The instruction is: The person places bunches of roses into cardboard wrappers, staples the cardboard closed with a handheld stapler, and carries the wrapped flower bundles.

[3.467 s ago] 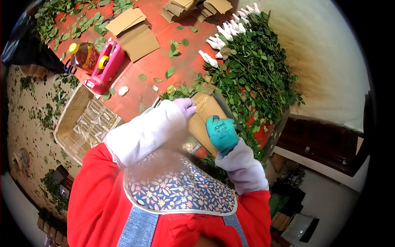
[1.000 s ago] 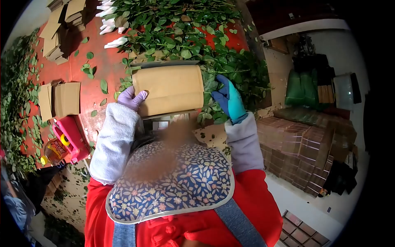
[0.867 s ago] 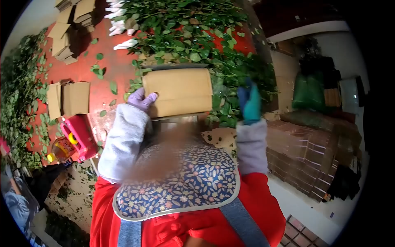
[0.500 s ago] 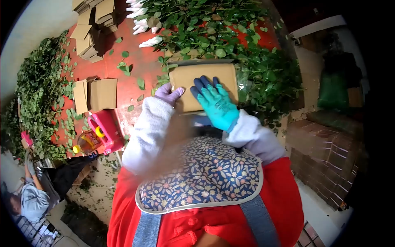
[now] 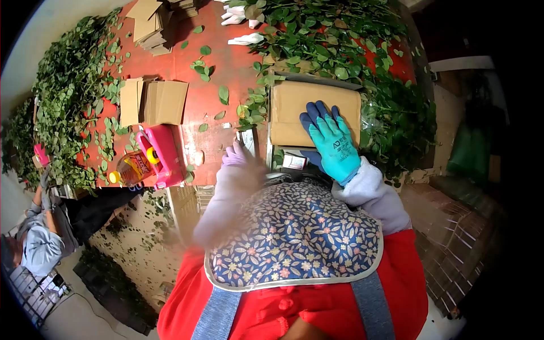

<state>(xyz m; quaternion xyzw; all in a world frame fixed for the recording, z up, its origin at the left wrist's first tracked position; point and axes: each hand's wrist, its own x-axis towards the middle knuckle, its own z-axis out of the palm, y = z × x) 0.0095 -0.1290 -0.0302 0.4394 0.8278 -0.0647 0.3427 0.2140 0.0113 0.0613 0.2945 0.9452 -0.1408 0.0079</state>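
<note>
My right hand [image 5: 334, 141], in a teal glove with dark blue fingertips, lies flat on a folded cardboard wrap [image 5: 292, 116] at the table's near edge. Its fingers are stretched out. My left hand [image 5: 237, 156], in a light purple glove, is away from the cardboard, left of it and low over the red table. Its fingers point forward beside a small white-and-dark object [image 5: 247, 140] whose kind I cannot make out. The left wrist and sleeve are smeared by motion. Between the cardboard and my apron lies a small white box with red marking [image 5: 294, 161].
Leafy stems [image 5: 334, 39] cover the back and right of the table, more [image 5: 68, 102] at left. Cardboard pieces [image 5: 156, 102], a pink jug [image 5: 161, 158] and a yellow-capped bottle [image 5: 133, 169] stand at left. Another person [image 5: 42, 238] works at far left.
My left hand has left the cardboard's left edge and drawn back toward the small white-and-dark object. My right hand stays on the cardboard. The view has shifted, so the table appears further right.
</note>
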